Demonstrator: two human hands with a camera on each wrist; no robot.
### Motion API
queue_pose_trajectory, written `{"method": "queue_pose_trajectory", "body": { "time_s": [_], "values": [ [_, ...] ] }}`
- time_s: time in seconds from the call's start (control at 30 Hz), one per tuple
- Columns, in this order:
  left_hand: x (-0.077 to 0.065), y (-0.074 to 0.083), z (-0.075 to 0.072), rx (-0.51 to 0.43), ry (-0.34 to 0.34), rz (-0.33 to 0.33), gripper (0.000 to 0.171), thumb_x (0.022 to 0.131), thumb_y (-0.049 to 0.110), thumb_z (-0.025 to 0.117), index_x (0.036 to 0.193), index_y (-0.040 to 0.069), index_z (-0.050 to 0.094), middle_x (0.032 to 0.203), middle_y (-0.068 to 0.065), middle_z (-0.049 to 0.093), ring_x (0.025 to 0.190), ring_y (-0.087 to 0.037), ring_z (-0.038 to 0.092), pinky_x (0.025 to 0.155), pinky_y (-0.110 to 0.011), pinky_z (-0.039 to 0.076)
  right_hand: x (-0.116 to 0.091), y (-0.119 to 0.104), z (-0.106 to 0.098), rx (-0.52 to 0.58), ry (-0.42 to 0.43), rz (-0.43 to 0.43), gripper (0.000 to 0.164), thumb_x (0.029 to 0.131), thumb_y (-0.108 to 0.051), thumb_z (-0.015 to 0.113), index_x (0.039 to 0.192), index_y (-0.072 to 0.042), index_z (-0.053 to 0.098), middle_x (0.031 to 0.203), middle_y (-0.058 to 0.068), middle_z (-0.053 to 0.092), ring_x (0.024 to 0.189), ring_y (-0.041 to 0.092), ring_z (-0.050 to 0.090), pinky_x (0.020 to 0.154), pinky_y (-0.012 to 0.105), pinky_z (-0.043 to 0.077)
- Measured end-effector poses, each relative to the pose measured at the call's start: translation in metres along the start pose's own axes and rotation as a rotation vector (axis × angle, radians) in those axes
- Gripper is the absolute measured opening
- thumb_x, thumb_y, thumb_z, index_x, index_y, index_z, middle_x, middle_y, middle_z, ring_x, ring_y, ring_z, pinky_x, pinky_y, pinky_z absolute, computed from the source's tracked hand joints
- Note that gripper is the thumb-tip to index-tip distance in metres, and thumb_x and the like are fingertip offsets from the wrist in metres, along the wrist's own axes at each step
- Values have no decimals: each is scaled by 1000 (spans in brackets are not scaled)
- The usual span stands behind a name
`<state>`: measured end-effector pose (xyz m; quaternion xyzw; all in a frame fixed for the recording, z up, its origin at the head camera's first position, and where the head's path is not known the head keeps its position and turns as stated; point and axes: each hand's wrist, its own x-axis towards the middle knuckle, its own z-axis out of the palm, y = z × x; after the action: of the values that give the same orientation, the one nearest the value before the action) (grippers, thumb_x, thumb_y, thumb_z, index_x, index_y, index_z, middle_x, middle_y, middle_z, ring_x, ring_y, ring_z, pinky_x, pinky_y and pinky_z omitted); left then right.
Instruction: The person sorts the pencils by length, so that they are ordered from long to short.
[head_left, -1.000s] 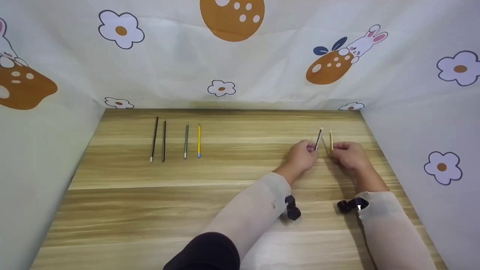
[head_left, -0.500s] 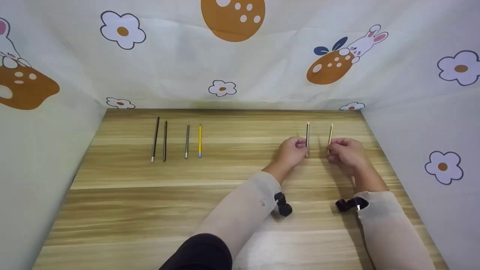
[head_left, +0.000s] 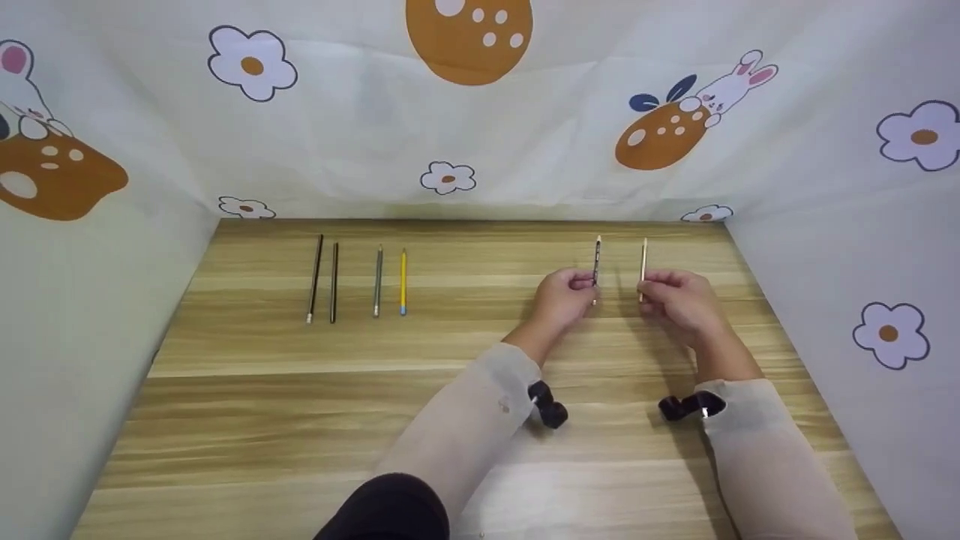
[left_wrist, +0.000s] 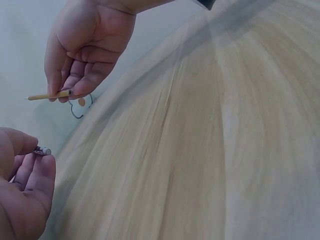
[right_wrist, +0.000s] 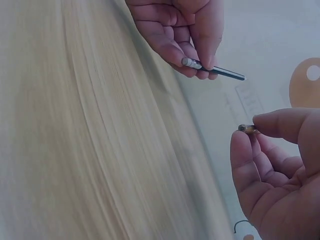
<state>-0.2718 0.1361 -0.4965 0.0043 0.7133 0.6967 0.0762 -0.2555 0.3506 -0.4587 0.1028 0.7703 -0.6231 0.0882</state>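
Note:
My left hand (head_left: 561, 301) pinches a dark patterned pencil (head_left: 597, 259) between thumb and fingers, its sharpened tip pointing to the back wall. In the right wrist view this pencil's whitish eraser end (right_wrist: 188, 62) sticks out beyond the fingers. Close by on the right, my right hand (head_left: 681, 301) pinches a yellowish pencil (head_left: 643, 259), tip also pointing away. The left wrist view shows that pencil's tan shaft (left_wrist: 49, 95) crossing the fingertips. Both pencils are held over the right half of the wooden table, a small gap between them.
On the left lie a black pencil with a white end (head_left: 316, 279), a plain black pencil (head_left: 334, 282), a grey-green pencil (head_left: 378, 280) and a yellow pencil with a blue end (head_left: 403, 282). Printed cloth (head_left: 345, 112) walls the wooden table (head_left: 300, 420) at back and sides.
Both hands have moved left with their pencils, the left hand further, so the gap between the pencils has widened. The pencils lying on the left stay in place.

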Motion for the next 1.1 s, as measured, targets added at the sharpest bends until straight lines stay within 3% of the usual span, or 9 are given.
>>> {"method": "queue_pose_trajectory", "body": {
  "time_s": [0.37,0.57,0.83,1.1],
  "values": [
    [-4,4,-36,-10,5,-10,34,93,0,75,126,5,76,109,-6,77,90,-13,72,78,-23,64,4,-8,30,13,0,-47,47,102,-14,73,138,10,57,94,-1,76,75,10,72,83,35,68],
    [-4,8,-57,-47,15,-2,36,92,0,76,128,3,74,113,-9,76,94,-15,72,79,-24,64,7,-14,44,-19,8,-64,50,101,-16,73,141,9,58,93,-6,76,76,7,72,85,33,67],
    [-6,9,-85,-76,58,-7,37,92,-1,76,129,3,73,116,-10,74,98,-19,73,82,-25,65,10,-23,68,13,-20,-64,45,101,-13,72,140,6,61,94,-2,76,74,10,73,90,41,67],
    [-12,13,-112,-58,74,-32,38,93,3,76,131,5,72,118,-9,74,97,-18,72,90,-38,66,12,-34,97,65,-59,-75,45,101,-12,73,139,8,61,93,0,75,73,10,72,81,32,67]
  ]
}}
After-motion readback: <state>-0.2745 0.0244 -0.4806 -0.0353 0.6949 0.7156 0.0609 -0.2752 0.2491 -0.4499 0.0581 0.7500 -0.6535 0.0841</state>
